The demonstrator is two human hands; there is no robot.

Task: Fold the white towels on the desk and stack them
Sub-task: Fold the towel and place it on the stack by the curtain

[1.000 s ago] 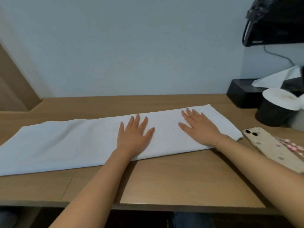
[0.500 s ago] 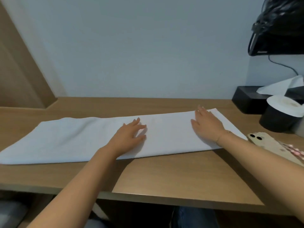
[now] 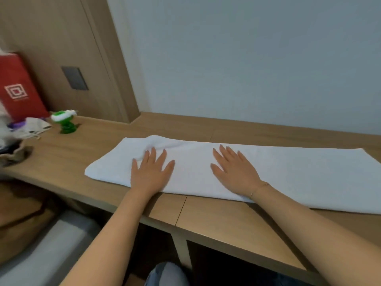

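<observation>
A long white towel (image 3: pixel 288 174) lies folded lengthwise across the wooden desk (image 3: pixel 226 221), running from the left-centre out past the right edge of view. My left hand (image 3: pixel 151 172) presses flat on the towel near its left end, fingers spread and straight. My right hand (image 3: pixel 233 169) lies flat on the towel's middle, fingers straight, a thin bracelet on the wrist. A small ridge of cloth bulges just beyond my left fingertips. No other towel shows in this view.
At the desk's left end stand a red paper bag (image 3: pixel 18 87), a green and white toy (image 3: pixel 65 121), some papers (image 3: pixel 35 126) and a beige pouch (image 3: pixel 14 154). A wood panel with a dark wall plate (image 3: pixel 74 78) rises behind. The desk's front edge runs diagonally below my forearms.
Both hands have slid leftwards along the towel, and my view has swung left. The phone, tissue box and cup at the right have left the view; the red bag and toy have appeared.
</observation>
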